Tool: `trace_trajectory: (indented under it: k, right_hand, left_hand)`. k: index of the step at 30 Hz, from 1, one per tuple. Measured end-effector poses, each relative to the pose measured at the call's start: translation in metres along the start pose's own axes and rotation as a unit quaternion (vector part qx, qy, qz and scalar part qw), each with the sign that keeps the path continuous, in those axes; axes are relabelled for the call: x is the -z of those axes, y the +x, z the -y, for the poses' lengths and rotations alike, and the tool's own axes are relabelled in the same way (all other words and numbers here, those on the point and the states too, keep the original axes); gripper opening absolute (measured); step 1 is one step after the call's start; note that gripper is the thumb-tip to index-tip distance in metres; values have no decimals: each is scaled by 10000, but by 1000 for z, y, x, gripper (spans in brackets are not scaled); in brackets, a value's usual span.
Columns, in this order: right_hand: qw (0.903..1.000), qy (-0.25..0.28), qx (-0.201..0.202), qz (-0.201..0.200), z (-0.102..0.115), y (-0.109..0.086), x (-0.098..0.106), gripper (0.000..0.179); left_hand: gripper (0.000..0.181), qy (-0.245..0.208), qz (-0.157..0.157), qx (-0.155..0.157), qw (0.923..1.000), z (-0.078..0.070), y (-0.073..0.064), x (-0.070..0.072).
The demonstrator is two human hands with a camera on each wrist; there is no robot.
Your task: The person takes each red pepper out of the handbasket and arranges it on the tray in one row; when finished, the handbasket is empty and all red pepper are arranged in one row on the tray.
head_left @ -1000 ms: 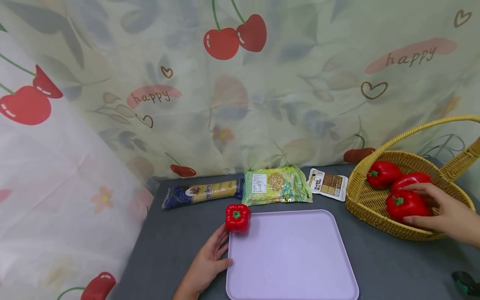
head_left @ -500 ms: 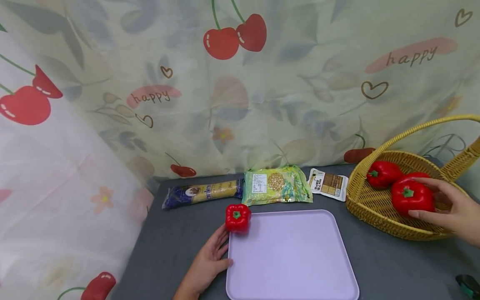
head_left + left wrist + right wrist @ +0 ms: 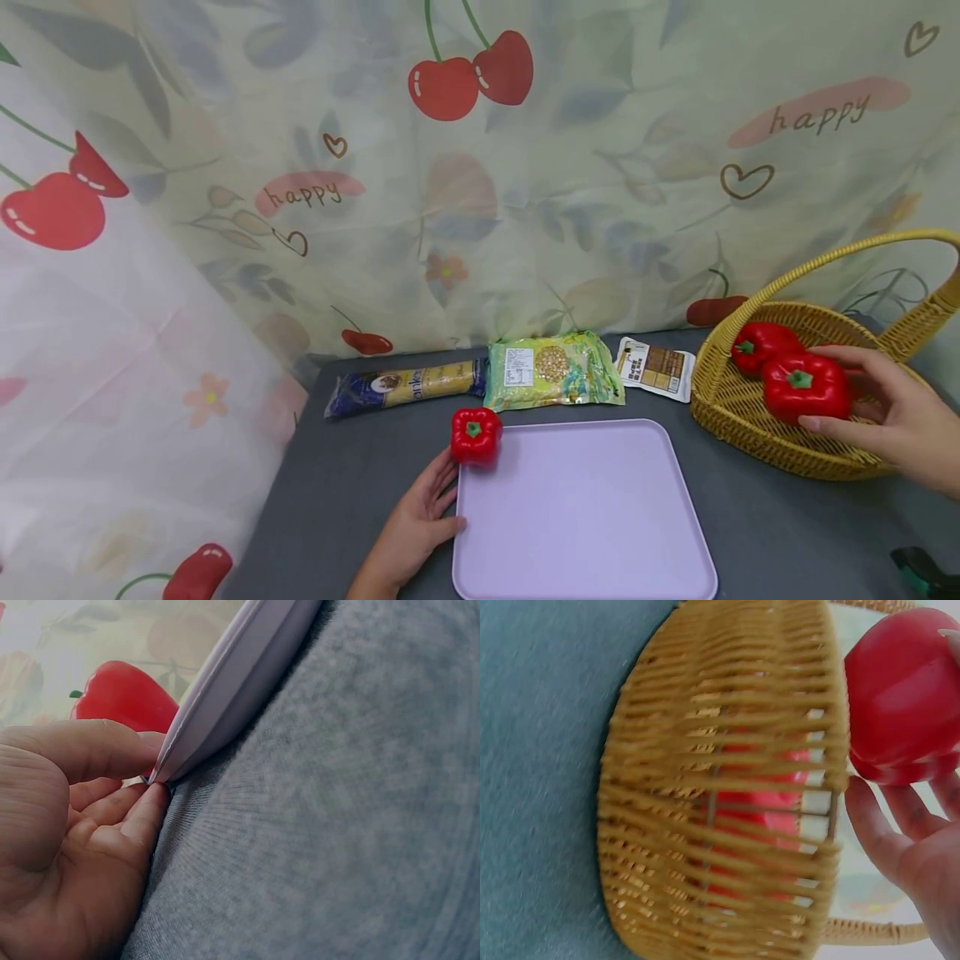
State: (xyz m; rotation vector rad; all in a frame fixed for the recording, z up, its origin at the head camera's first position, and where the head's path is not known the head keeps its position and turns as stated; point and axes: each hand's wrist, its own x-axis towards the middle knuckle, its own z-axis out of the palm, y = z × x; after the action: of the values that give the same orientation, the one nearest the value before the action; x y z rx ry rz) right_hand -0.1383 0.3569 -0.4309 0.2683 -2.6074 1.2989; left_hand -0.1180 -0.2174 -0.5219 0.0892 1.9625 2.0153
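Observation:
My left hand (image 3: 412,529) pinches the left rim of a lilac tray (image 3: 585,517) between thumb and fingers; the left wrist view shows the tray's edge (image 3: 217,697) in that pinch. At the tray's far left corner sits a red bell pepper (image 3: 480,450). My right hand (image 3: 892,408) holds another red bell pepper (image 3: 813,400) over the wicker basket (image 3: 735,433). In the right wrist view this held pepper (image 3: 904,697) is above the basket's rim, fingers beneath and beside it. A red pepper (image 3: 761,343) lies inside the basket, partly covered by the held one.
Along the back of the grey table lie a blue-and-yellow pasta packet (image 3: 412,385), a green bag (image 3: 577,375) and a small white pouch (image 3: 652,371). A patterned curtain (image 3: 525,208) hangs behind them. A dark object (image 3: 922,575) sits at the lower right edge.
My right hand has lifted the bell pepper within the basket and moved it slightly left. The left hand and tray have not moved.

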Motion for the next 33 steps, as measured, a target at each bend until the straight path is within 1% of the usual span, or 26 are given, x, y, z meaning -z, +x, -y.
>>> trace_trajectory:
  k: [3, 7, 11, 16, 20, 24, 27, 33]
  right_hand:
    - [9999, -109, -33, -35, 10, 0, -3, 83]
    - [10000, -10, 24, -20, 19, -2, -7, 84]
    - [9993, 227, 292, 39, 26, -3, -11, 88]
    - [9974, 367, 580, 213, 35, -5, -19, 95]
    - [9946, 546, 769, 422, 44, -5, -28, 97]
    - [9932, 654, 738, 614, 53, -4, -38, 97]
    - [9916, 690, 812, 730, 60, -4, -47, 97]
    - [9834, 1082, 981, 1075, 69, -1, -67, 94]
  left_hand:
    - [106, -15, -7, 10, 10000, 0, 0, 0]
    - [106, -20, -1, -6, 10000, 0, 0, 0]
    - [105, -7, 14, -18, 10000, 0, 0, 0]
    - [104, 53, 9, 14, 10000, 0, 0, 0]
    - [104, 71, -7, 50, 10000, 1, 0, 0]
    - [105, 15, 5, 50, 10000, 0, 0, 0]
    - [105, -25, 19, 23, 10000, 0, 0, 0]
    - [105, -46, 30, -8, 10000, 0, 0, 0]
